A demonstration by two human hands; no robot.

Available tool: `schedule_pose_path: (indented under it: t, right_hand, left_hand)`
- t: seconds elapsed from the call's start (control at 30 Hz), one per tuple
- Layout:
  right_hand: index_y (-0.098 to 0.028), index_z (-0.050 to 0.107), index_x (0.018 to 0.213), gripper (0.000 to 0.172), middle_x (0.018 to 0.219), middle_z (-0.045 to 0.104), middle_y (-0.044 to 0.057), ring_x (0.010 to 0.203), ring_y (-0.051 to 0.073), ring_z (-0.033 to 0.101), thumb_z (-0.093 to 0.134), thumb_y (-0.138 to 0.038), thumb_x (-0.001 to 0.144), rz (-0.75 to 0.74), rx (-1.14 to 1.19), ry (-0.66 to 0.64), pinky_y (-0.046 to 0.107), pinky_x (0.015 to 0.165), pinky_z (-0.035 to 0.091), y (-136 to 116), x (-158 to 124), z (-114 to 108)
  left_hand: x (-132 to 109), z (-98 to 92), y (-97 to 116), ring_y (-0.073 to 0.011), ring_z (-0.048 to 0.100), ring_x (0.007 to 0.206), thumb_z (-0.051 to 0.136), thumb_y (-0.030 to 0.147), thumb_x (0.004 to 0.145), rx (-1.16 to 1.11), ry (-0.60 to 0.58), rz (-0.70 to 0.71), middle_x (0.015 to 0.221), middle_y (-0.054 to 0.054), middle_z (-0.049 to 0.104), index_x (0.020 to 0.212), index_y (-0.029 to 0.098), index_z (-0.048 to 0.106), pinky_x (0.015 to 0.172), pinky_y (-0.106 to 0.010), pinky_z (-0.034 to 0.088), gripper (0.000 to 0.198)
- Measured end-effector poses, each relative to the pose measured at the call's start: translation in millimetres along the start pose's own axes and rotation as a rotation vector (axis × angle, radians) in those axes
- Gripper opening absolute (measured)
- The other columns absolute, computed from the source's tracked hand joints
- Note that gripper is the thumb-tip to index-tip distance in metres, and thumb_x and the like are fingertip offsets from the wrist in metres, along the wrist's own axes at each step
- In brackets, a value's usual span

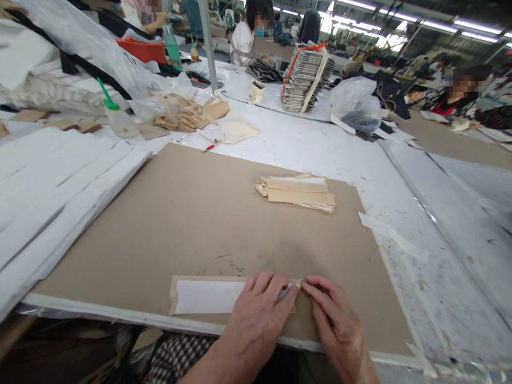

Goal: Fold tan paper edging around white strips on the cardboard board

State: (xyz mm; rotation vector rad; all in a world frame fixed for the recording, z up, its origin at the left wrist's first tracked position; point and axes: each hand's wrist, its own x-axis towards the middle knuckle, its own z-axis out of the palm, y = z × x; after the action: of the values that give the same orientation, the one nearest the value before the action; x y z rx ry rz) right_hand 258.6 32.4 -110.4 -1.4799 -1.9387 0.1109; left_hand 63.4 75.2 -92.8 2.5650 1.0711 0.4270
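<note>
A beige strip with a white backing piece (208,297) lies lengthwise near the front edge of the brown board (192,218). My left hand (260,304) rests over its right part, fingers bent and thumb pressing the strip down. A small greyish patch shows between that thumb and the fingers; I cannot make out what it is. At the strip's right end, my right hand (338,312) pinches the beige edge between thumb and fingertips. Both hands nearly meet there. Farther back on the board sits a loose pile of similar beige and white strips (298,192).
Large white sheets (72,186) are stacked along the left. Behind the board are a green-capped bottle (120,118), beige fabric pieces (184,113), a red pen (208,148), a tied stack of panels (306,80) and a plastic bag (358,106). Other people sit farther off.
</note>
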Motion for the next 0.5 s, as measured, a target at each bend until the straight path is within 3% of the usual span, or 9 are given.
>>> schedule_pose_path:
  t: [0.5]
  right_hand:
    - [-0.026,0.061,0.115,0.032,0.112,0.056,0.008,0.106,0.02,0.055,0.044,-0.009,0.093,-0.031,-0.049,-0.087,0.037,0.088,0.051,5.0,10.8,-2.3]
  left_hand:
    - [-0.4,-2.8,1.2,-0.0244,0.047,0.103,0.047,0.02,0.097,-0.012,-0.011,-0.003,0.119,-0.006,0.056,0.134,0.022,0.046,0.09,-0.042,0.043,0.037]
